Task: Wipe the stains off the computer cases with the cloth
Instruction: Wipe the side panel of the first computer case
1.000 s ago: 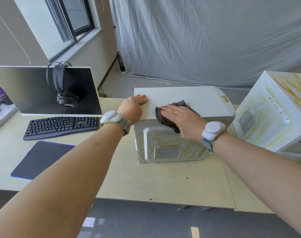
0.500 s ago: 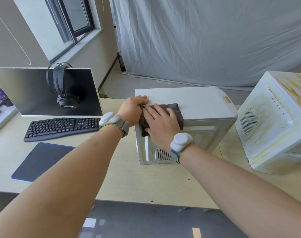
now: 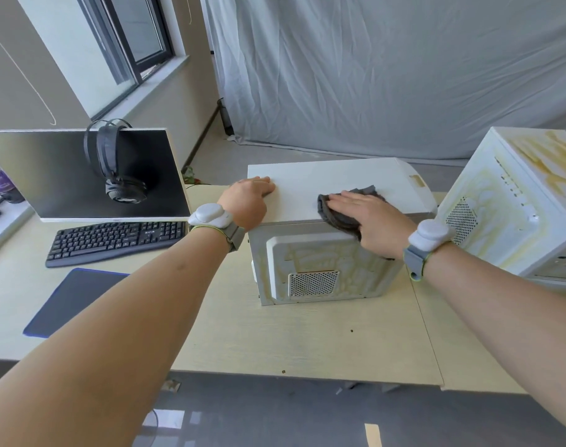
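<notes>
Desk (image 3: 307,343) holds, from the left, a monitor (image 3: 65,175) with headphones (image 3: 114,169) hung on it, a keyboard (image 3: 114,240) and a dark mat (image 3: 72,298). Left hand (image 3: 248,201) rests flat, fingers relaxed, on the near case (image 3: 333,188) at its left top edge, bracing it. Right hand (image 3: 372,217) presses the cloth (image 3: 343,217) flat, fingers straight, on the top panel near the front edge. The panel's long axis runs away from the person; unwiped ground lies ahead and right, so the right hand is nearer. Yellow stains cover this case's front and the second case (image 3: 517,201) further right. No containers are visible
</notes>
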### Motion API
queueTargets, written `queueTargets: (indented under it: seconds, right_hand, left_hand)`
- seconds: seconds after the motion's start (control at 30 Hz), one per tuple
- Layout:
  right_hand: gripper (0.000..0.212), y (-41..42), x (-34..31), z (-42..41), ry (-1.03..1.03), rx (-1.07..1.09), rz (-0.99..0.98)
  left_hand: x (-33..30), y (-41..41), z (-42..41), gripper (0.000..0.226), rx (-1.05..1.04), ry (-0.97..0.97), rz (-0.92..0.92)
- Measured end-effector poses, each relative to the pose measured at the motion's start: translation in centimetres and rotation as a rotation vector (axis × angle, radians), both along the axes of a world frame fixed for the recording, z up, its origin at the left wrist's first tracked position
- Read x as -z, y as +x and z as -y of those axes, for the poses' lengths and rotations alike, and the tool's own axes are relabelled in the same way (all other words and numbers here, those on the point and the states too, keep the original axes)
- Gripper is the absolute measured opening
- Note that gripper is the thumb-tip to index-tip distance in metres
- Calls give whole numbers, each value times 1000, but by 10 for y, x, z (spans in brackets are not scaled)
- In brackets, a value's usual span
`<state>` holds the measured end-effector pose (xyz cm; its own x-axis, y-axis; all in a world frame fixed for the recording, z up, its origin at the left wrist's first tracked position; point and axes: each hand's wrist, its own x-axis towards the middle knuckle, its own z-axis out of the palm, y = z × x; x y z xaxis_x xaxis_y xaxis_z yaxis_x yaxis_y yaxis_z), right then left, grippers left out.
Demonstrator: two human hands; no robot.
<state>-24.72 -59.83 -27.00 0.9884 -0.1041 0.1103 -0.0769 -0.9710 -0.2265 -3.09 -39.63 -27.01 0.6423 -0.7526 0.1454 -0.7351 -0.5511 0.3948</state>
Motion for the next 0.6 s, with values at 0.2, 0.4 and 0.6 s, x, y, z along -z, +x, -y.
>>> queueTargets:
  seconds: [0.2, 0.4, 0.6]
  right_hand:
    - [58, 14, -11, -42, 29, 91, 36]
    - [77, 26, 23, -60, -334, 69, 85]
    - [77, -12, 17, -3, -268, 63, 87]
  left_hand:
    - [-28, -14, 22, 19, -83, 282, 148]
    - [-26, -49, 43, 12, -121, 334, 308]
    - [-13, -47, 42, 14, -170, 297, 342]
